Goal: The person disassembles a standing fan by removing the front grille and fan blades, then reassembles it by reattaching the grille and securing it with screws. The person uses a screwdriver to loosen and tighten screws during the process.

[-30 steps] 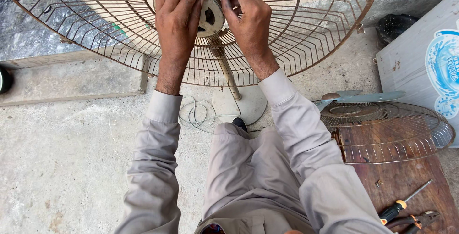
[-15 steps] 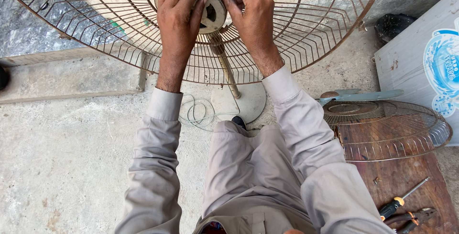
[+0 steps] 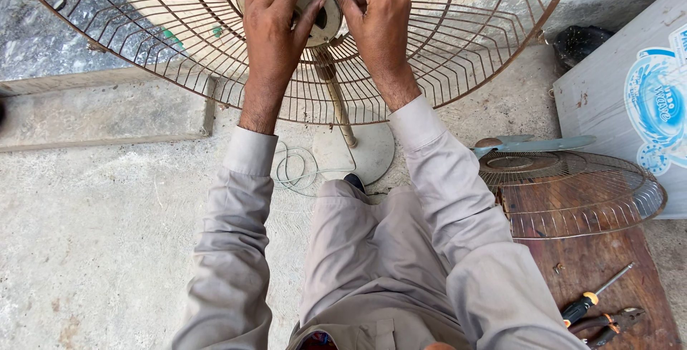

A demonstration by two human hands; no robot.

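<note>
We stand over the rusty rear fan guard (image 3: 465, 49), which spreads out all round our grip and stays upright on its pole and round base (image 3: 358, 153), directly below our wrists. At its centre sits the motor hub (image 3: 322, 13), clasped from both sides so it cannot turn: our left hand (image 3: 275, 21) wraps its near face with fingers spread, while our right hand (image 3: 376, 17) pinches narrowly at its rim, on what we cannot tell. Well off to the right of our grip lie the loose front guard (image 3: 572, 192), then a screwdriver (image 3: 594, 294) and pliers (image 3: 608, 323).
</note>
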